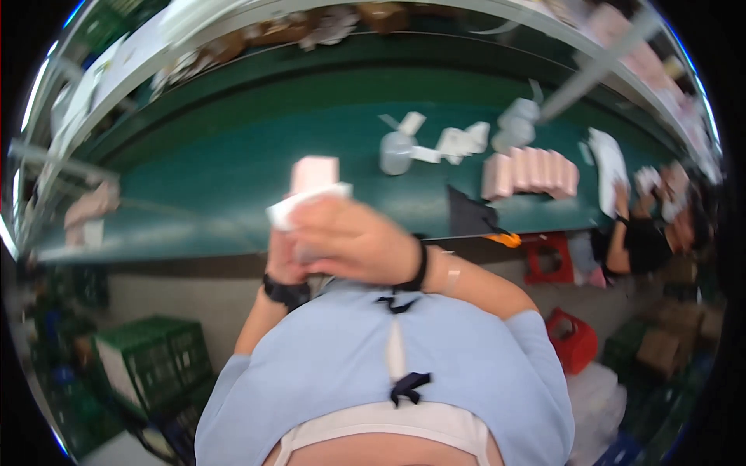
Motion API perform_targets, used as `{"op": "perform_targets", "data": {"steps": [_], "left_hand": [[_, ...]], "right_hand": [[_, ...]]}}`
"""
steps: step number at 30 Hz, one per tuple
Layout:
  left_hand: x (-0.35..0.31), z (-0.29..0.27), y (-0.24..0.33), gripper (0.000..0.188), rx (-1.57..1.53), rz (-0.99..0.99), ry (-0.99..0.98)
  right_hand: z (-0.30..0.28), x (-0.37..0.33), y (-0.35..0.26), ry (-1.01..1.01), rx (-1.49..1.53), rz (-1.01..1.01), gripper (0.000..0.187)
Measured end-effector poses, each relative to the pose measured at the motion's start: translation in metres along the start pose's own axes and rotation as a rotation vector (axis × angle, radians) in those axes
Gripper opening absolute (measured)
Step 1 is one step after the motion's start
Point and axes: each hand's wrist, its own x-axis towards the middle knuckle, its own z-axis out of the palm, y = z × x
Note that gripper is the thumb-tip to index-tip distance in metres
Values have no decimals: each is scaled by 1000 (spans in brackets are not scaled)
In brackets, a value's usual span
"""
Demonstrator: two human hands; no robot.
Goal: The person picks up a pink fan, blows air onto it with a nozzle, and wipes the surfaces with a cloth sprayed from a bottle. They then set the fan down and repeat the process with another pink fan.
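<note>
In front of my chest, a small pink box (315, 172) is held up over the near edge of the green table. My left hand (284, 256) grips it from below, its fingers largely covered by the other hand. Across the left one reaches my right hand (353, 237), fingers closed on a white cloth (311, 203) that lies against the box's near side. Motion blurs both hands, and whether the white piece is fabric or paper is hard to tell.
On the green table (233, 210) stand a row of pink boxes (528, 172), a translucent round container (396, 153) and crumpled white pieces (464, 141). A dark grey sheet (470, 211) lies by the front edge. At far right another person (649, 241) works. Red stools (548, 259) stand below.
</note>
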Motion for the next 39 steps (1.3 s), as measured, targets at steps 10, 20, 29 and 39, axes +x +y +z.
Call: {"op": "perform_targets", "data": {"steps": [10, 20, 29, 39], "left_hand": [[43, -26, -10, 42, 190, 141, -66], [43, -40, -15, 45, -650, -240, 358], [40, -40, -25, 44, -617, -174, 361], [24, -17, -38, 50, -827, -251, 119]], "right_hand": [[-3, -44, 24, -192, -76, -219, 9], [-26, -195, 124, 156, -251, 664, 44], [-31, -412, 113, 591, 487, 1889, 65], [-83, -498, 143, 1425, 705, 1478, 42]]}}
